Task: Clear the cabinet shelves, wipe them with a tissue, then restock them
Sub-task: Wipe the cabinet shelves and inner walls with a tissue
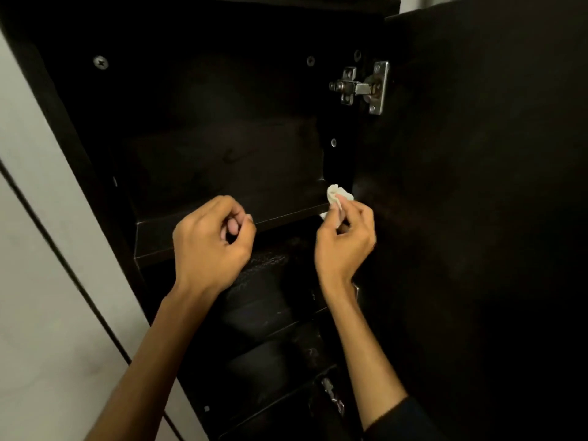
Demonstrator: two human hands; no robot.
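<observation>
Nearest me, the left hand [211, 237] hung before the shelf [197, 227] edge, its grip curled together on nothing. Beside it the right hand [345, 240] pinched a crumpled white tissue [338, 198] against the shelf's right end, near the open door [477, 186]. Farther up, a metal hinge [362, 87] gleamed in the dark cabinet [222, 122].

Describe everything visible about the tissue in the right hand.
The tissue is small, white and crumpled into a wad, looking like soft paper. The right hand pinches it between curled fingers, part bulging above the fingertips and part hidden in the grip. It sits at the right end of the dark shelf, near its front edge; contact with the shelf is unclear.
</observation>
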